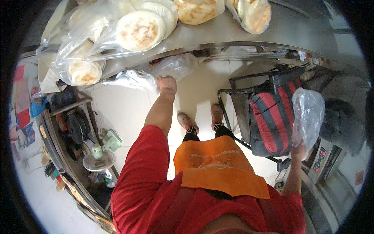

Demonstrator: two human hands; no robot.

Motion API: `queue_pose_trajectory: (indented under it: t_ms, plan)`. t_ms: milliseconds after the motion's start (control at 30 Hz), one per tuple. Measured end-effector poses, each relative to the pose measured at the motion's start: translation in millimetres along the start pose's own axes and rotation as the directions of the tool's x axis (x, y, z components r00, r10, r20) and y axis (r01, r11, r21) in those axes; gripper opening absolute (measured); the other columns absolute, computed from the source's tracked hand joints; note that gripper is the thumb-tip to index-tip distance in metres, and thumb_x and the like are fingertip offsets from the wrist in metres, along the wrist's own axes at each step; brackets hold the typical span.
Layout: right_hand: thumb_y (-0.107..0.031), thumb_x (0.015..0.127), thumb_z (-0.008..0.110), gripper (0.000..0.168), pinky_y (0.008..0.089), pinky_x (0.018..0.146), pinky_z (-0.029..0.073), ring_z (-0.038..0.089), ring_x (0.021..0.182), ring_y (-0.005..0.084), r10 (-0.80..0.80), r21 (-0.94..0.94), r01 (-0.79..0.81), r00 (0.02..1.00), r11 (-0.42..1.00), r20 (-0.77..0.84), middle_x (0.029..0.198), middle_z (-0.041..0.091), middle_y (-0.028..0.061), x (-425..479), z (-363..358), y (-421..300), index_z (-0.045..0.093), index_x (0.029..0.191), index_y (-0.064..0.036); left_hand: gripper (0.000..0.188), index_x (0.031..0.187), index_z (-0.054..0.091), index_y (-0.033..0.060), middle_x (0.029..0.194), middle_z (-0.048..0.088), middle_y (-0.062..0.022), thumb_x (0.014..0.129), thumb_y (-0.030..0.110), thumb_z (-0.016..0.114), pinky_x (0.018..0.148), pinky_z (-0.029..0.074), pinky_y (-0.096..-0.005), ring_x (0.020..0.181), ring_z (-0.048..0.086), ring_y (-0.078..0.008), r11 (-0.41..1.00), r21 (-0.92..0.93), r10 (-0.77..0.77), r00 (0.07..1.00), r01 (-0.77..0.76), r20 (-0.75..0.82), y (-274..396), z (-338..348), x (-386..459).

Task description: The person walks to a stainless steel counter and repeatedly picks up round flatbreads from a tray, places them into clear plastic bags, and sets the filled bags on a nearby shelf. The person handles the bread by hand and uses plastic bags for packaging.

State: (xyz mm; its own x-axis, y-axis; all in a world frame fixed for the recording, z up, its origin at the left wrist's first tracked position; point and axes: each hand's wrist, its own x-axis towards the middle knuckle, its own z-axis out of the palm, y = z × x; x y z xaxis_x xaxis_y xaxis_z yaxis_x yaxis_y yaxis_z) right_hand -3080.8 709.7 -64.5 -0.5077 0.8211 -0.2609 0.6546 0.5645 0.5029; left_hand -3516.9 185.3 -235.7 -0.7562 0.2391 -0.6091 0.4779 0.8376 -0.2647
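Note:
My left hand point(167, 84) is stretched forward below the metal counter point(204, 38) and grips clear plastic bags; one clear bag point(176, 65) spreads beyond the knuckles, and white, bunched plastic point(131, 80) lies to its left. Out at the right, my right hand point(298, 151) is closed on a crumpled clear plastic bag point(308, 114) that stands up from the fist, beside a striped cushion. On the counter are several round flatbreads point(141, 30), some in clear bags; one bagged flatbread point(84, 71) sits at the left edge.
A folding chair with a red and black striped cushion point(273, 117) stands on the right. At the left are a shelf frame point(73, 103) and a green and white electric fan point(99, 158). A panel with red lights point(320, 159) is near my right hand.

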Motion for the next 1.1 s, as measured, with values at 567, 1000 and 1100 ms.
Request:
queue_pose_trajectory:
  t_ms: [567,1000,1100]
  plan:
    - [-0.005,0.078,0.059,0.039,0.0367,0.078,0.053,0.065,0.096,0.0277,-0.935,0.487,0.833,0.096,0.263,0.341,0.104,0.065,0.0190,-173.2,29.7,-521.6,0.059,0.117,-0.003,0.061,0.139,0.040,0.0089,0.133,0.049,-0.0187,0.082,0.015,0.060,0.090,0.050,-0.0402,0.100,0.063,-0.0297,0.836,-0.534,0.356,0.865,-0.125,0.354,62.9,4.6,-227.5]
    - [-0.008,0.072,0.048,0.028,0.0248,0.041,0.022,0.031,0.043,0.0080,-0.963,0.667,-0.707,-0.260,0.235,0.064,0.055,0.041,-0.0013,-129.2,-165.7,-458.5,0.059,0.095,0.003,0.044,0.122,0.052,0.0035,0.120,0.057,-0.0114,0.086,0.027,0.061,0.091,0.048,-0.0424,0.108,0.057,-0.0276,-0.865,-0.231,0.426,0.895,0.445,0.131,50.4,33.2,-175.5]
    - [-0.018,0.084,0.049,0.027,0.0237,0.040,0.025,0.032,0.042,0.0079,-0.967,0.571,-0.799,-0.252,0.189,-0.032,0.053,0.041,-0.0014,-117.4,-173.5,-437.9,0.059,0.098,0.002,0.040,0.120,0.050,-0.0011,0.110,0.060,-0.0128,0.083,0.011,0.061,0.087,0.051,-0.0388,0.099,0.061,-0.0264,-0.920,-0.237,0.260,0.938,0.313,0.230,30.1,23.3,-188.7]
